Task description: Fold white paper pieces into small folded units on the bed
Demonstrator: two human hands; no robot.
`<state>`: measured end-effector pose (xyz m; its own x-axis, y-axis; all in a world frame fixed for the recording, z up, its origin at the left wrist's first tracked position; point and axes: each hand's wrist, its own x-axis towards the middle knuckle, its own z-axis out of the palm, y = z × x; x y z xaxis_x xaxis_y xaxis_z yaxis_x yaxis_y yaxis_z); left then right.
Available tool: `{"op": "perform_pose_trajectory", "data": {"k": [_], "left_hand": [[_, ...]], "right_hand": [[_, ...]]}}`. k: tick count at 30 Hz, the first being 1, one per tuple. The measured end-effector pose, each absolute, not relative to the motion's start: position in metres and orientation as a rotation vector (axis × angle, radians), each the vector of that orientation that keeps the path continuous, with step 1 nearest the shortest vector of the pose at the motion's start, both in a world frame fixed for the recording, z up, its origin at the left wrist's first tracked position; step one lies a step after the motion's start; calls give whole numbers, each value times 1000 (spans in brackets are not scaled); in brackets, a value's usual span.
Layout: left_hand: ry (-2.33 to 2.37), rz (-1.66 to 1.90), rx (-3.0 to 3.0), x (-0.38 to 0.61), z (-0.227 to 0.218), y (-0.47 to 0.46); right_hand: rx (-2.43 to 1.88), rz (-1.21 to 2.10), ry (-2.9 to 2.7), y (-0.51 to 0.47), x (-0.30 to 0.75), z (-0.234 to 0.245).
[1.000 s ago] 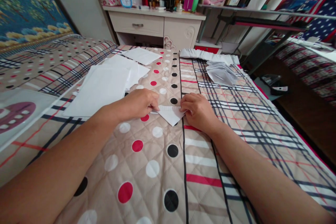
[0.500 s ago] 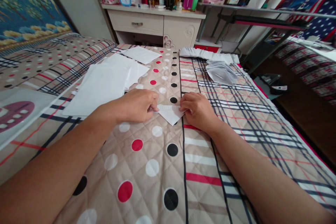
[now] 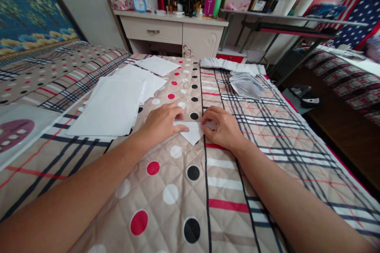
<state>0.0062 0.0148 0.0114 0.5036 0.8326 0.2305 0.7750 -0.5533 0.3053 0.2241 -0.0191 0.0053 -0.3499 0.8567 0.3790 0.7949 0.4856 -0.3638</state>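
A small folded white paper [image 3: 192, 134] lies on the quilted bedspread [image 3: 178, 189], its point toward me. My left hand [image 3: 162, 121] rests on the paper's left part, with a finger stretched flat along the top fold. My right hand [image 3: 222, 126] has its fingers curled and pinches the paper's right end. Both forearms reach in from the bottom of the view.
A stack of white sheets [image 3: 114, 101] lies left of my hands, with one more sheet [image 3: 157, 65] farther back. Folded paper pieces are piled at the far right [image 3: 246, 84] and in a row [image 3: 228, 64] along the bed's far edge. A dresser [image 3: 175, 31] stands beyond.
My left hand has gone from a closed pinch at the paper's left corner to lying on it with a finger flat along the fold. The camera has tilted slightly.
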Motion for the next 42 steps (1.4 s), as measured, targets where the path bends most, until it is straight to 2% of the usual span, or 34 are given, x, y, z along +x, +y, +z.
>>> {"op": "perform_pose_trajectory", "data": {"k": [9, 14, 17, 20, 24, 33, 42], "left_hand": [[1331, 462, 2422, 0, 4, 23], [1123, 896, 2374, 1, 3, 21], [1050, 1235, 2390, 2, 5, 19], [977, 1369, 2423, 3, 5, 18], [942, 1368, 2473, 7, 7, 14], [863, 1229, 2297, 18, 19, 2], [862, 1295, 2632, 15, 21, 1]], "right_hand": [[-1412, 295, -2217, -17, 229, 3], [-1325, 433, -1990, -17, 229, 1], [-1136, 286, -1865, -19, 227, 4], [-976, 145, -1848, -20, 226, 7], [-938, 100, -1860, -21, 225, 6], [-909, 242, -1868, -27, 215, 10], [-941, 190, -1926, -29, 215, 14]]}}
